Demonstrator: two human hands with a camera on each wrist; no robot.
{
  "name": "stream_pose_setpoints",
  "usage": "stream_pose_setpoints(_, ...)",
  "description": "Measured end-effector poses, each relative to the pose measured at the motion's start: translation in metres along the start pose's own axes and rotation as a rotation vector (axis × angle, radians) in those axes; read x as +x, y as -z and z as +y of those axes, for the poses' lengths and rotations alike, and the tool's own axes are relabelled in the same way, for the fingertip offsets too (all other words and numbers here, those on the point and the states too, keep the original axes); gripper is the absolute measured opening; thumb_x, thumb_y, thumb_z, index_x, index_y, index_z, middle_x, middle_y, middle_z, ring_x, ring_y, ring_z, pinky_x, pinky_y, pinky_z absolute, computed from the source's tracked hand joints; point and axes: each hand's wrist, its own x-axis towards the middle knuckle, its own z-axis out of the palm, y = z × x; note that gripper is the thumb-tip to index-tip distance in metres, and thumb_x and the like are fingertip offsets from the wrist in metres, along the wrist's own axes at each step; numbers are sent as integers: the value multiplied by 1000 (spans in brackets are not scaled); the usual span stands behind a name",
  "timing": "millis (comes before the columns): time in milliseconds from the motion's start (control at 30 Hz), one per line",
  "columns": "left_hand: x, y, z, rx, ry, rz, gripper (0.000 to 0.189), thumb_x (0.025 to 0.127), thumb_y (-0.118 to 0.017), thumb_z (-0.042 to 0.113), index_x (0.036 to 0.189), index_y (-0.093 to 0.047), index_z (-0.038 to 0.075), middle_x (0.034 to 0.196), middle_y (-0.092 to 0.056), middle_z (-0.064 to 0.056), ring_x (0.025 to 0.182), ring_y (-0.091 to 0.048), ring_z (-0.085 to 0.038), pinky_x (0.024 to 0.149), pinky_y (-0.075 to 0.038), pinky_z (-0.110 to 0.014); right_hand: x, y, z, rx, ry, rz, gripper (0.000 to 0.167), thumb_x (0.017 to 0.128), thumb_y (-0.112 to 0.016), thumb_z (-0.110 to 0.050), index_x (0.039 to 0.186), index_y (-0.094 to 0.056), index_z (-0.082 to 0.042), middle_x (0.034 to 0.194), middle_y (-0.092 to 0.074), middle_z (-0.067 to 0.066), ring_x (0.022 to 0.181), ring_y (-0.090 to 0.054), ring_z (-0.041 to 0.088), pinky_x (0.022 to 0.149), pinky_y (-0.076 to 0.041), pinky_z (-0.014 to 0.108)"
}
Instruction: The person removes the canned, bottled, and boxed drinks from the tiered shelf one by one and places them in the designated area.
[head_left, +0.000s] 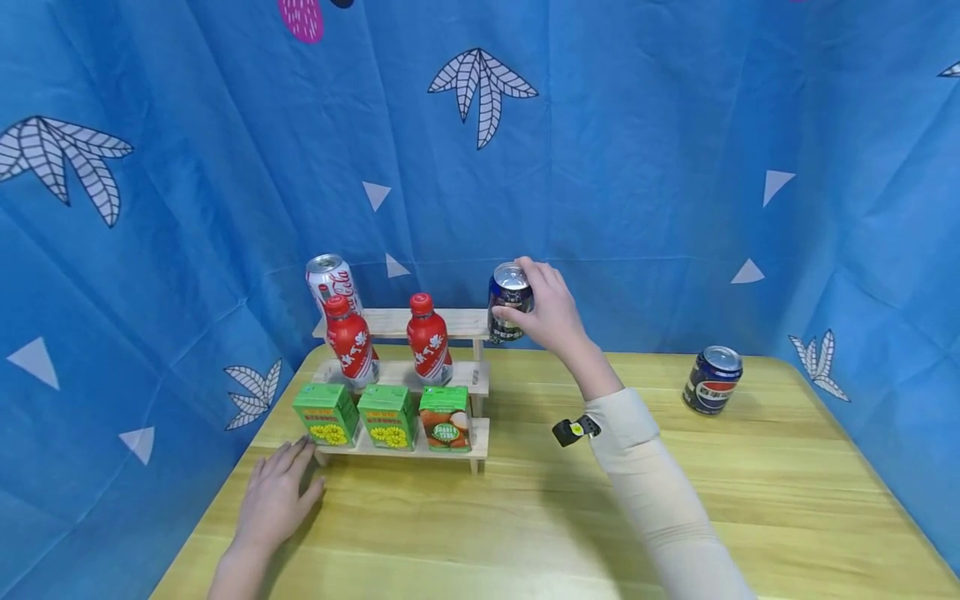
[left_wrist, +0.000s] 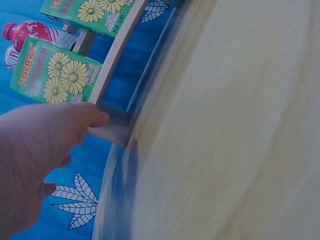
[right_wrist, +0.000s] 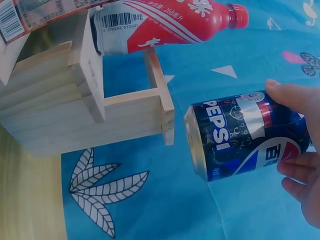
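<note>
My right hand (head_left: 553,312) grips a dark blue Pepsi can (head_left: 510,302) near its top. The can hangs upright in the air by the right end of the top tier of a wooden three-tier shelf (head_left: 397,322); in the right wrist view a gap shows between the can (right_wrist: 245,135) and the shelf wood (right_wrist: 135,122). My left hand (head_left: 276,500) lies at the shelf's lower left front corner, fingers extended. In the left wrist view a fingertip of the left hand (left_wrist: 45,145) touches or nearly touches the shelf's bottom edge.
A white Coca-Cola can (head_left: 335,283) stands on the top tier. Two red-capped bottles (head_left: 351,342) stand on the middle tier, three green drink cartons (head_left: 387,417) on the bottom one. A second Pepsi can (head_left: 712,381) stands on the table (head_left: 787,483) at right. Blue curtain (head_left: 637,167) surrounds the table.
</note>
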Motion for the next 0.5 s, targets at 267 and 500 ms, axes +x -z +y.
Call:
stream_pose_setpoints(267, -1, 0, 2, -7, 6, -1, 61, 86, -70, 29, 137, -52, 0, 145, -48, -23, 132, -42, -48, 111, -24, -71, -16, 2, 7, -11, -48, 5, 79, 82, -75, -44, 144, -39, -12, 139, -49, 16, 128, -44, 35, 102, -45, 57)
stream_pose_setpoints(500, -1, -1, 1, -7, 1, 22, 60, 86, -70, 29, 136, -53, 0, 145, -49, -22, 131, -43, -47, 110, -25, -71, -29, 0, 16, -15, -87, 14, 81, 81, -76, -43, 145, -38, -12, 138, -49, 17, 127, -44, 34, 104, -44, 57)
